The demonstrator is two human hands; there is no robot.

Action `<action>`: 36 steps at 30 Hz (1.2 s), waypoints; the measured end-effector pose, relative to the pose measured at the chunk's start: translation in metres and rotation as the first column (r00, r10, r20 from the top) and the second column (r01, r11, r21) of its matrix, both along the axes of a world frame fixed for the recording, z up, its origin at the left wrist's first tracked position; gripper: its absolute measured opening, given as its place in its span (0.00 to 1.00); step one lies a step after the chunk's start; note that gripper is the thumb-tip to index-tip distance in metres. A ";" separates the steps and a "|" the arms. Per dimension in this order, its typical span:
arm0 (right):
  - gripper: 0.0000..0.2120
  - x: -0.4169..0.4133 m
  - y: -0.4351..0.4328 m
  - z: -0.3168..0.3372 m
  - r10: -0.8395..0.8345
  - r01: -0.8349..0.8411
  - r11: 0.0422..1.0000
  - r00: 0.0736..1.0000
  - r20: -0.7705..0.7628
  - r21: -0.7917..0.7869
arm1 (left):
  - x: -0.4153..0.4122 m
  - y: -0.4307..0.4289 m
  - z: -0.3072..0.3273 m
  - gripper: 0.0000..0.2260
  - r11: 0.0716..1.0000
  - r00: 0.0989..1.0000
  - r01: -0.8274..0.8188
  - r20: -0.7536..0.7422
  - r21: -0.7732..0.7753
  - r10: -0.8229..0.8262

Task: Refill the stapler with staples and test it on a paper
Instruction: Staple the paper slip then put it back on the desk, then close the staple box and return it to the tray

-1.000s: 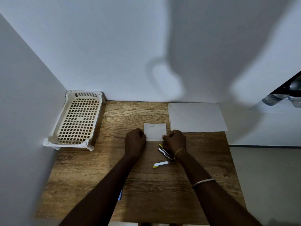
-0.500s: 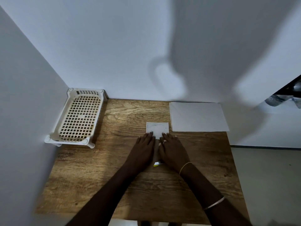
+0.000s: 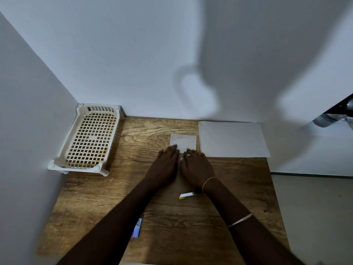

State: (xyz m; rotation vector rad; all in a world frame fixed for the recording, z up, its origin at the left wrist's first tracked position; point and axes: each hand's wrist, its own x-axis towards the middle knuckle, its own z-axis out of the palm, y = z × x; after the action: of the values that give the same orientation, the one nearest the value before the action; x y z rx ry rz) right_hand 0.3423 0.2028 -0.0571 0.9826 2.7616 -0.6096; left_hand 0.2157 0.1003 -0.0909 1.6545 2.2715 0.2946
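Note:
A small square piece of paper [image 3: 183,142] lies on the wooden table [image 3: 172,217]. My left hand [image 3: 164,165] lies flat with straight fingers, its fingertips on the paper's near edge. Beside it my right hand [image 3: 196,168] also lies flat, fingertips at the paper's near right edge. Only the white and yellow end of the stapler [image 3: 188,195] shows, under my right wrist; the rest is hidden by the hand. A larger white sheet [image 3: 233,139] lies at the back right.
A cream perforated plastic tray [image 3: 89,138] stands at the back left against the walls. A small blue object [image 3: 138,227] peeks out from under my left forearm. Walls close the back and left; the table's right edge drops to the floor.
A second ago both hands were curled at the small paper's near corners with the stapler in plain sight. They have since flattened, palms down, and my right hand now covers most of the stapler.

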 end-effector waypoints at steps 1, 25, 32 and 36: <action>0.27 -0.005 0.005 0.000 -0.009 0.009 1.000 1.000 -0.005 0.000 | -0.004 0.006 0.002 0.25 1.000 1.000 -0.002 0.002 0.002 0.002; 0.23 -0.054 0.064 -0.002 -0.044 0.044 0.998 0.999 -0.005 -0.044 | -0.048 0.066 0.004 0.26 1.000 1.000 0.011 -0.016 -0.011 -0.011; 0.22 -0.039 0.061 0.007 -0.060 0.066 0.998 0.980 -0.188 0.023 | -0.047 0.059 0.017 0.24 0.997 1.000 -0.002 -0.008 0.074 0.003; 0.20 -0.004 0.043 0.014 -0.052 0.065 0.997 0.963 -0.264 0.040 | -0.032 0.022 0.026 0.25 0.970 0.997 -0.040 0.074 0.239 0.023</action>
State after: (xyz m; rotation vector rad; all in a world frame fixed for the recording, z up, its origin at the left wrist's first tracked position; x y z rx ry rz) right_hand 0.3380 0.2453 -0.0432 1.0677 2.9993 -0.7353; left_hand 0.1833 0.1227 -0.0647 1.6911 2.2857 0.6482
